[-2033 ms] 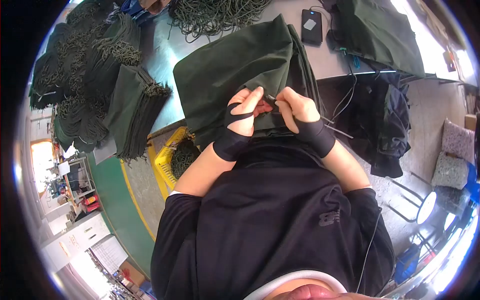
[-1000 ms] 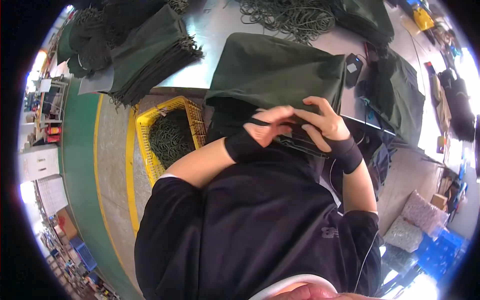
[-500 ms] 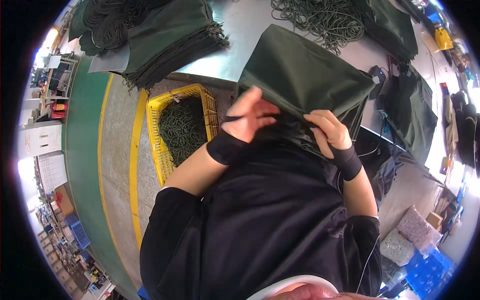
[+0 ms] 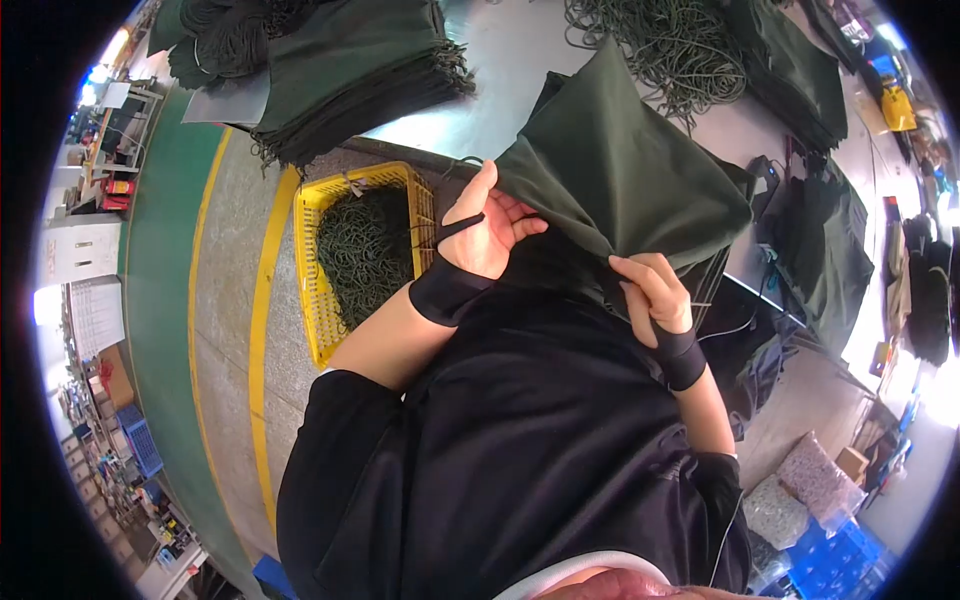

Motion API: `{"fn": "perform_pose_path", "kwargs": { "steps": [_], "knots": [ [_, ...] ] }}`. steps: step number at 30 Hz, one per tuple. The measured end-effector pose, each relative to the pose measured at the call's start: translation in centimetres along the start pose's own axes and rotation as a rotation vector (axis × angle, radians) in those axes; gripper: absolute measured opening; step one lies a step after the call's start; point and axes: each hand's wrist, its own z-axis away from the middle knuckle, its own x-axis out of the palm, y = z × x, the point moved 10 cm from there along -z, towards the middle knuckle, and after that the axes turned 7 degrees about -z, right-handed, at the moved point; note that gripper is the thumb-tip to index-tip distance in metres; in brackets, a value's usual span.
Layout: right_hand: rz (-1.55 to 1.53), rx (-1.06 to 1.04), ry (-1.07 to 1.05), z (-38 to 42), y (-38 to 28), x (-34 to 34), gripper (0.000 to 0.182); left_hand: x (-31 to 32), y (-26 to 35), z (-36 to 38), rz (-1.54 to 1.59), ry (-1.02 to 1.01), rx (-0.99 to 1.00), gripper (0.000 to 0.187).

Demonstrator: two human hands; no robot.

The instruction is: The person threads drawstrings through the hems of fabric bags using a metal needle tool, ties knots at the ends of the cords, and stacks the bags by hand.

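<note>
A dark green fabric piece (image 4: 630, 160) rises to a peak over the table edge, with more layers under its right side. My right hand (image 4: 657, 295) pinches its near edge between thumb and fingers, drawing folds together there. At the cloth's left edge, my left hand (image 4: 482, 232) has its palm up, thumb raised and fingers loosely apart. A thin dark cord shows just beyond that thumb. Both wrists wear black bands, and a black strap crosses the left palm.
A yellow basket (image 4: 308, 280) holding tangled green cord stands on the floor at left. On the metal table (image 4: 500, 60) lie a stack of green fabric (image 4: 350, 80), a heap of cord (image 4: 690, 60) and more fabric (image 4: 825, 245) at right.
The cloth's middle has been lifted into a sharper peak, and my right hand's pinch has come slightly toward me. My left hand has turned more palm-up, its thumb now upright.
</note>
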Motion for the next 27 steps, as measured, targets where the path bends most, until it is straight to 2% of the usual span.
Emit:
{"fn": "perform_pose_path", "kwargs": {
  "steps": [4, 6, 10, 12, 14, 17, 20, 22, 25, 27],
  "knots": [
    [-0.051, 0.081, 0.001, -0.5, 0.7, 0.9, 0.054, 0.5, -0.1, -0.2, -0.012, -0.079, 0.016, 0.041],
    [-0.008, 0.124, -0.127, -1.2, 0.5, 1.8, 0.058, 1.0, 0.5, 0.1, -0.086, -0.046, 0.07, 0.043],
    [-0.057, 0.02, -0.089, -1.9, -0.1, 0.9, 0.051, 1.3, 0.7, 0.3, -0.125, -0.065, 0.049, 0.054],
    [-0.09, 0.03, -0.066, -1.9, 0.0, 0.4, 0.047, 2.5, 0.6, 0.8, 0.043, -0.168, -0.102, 0.065],
    [-0.149, 0.045, -0.048, -1.5, 0.5, 0.1, 0.045, 2.3, 0.3, 0.5, 0.074, -0.225, -0.147, 0.072],
    [-0.155, 0.043, -0.014, -1.2, 0.9, -0.2, 0.043, 2.4, -0.3, 0.3, 0.057, -0.241, -0.18, 0.067],
    [-0.165, 0.04, -0.021, -0.9, 1.0, 0.1, 0.044, 1.7, -0.3, -0.2, -0.007, -0.122, -0.151, 0.059],
    [-0.164, 0.039, -0.017, -0.7, 1.0, 0.1, 0.044, 0.5, 0.1, -0.6, -0.001, 0.015, -0.062, 0.048],
    [-0.159, 0.042, -0.011, -0.6, 1.1, 0.1, 0.044, 1.8, 0.6, -0.1, 0.031, -0.057, -0.079, 0.038],
    [-0.156, 0.045, -0.012, -0.5, 1.0, 0.2, 0.045, 1.2, 0.3, -0.4, -0.035, -0.023, -0.062, 0.036]
  ]
}}
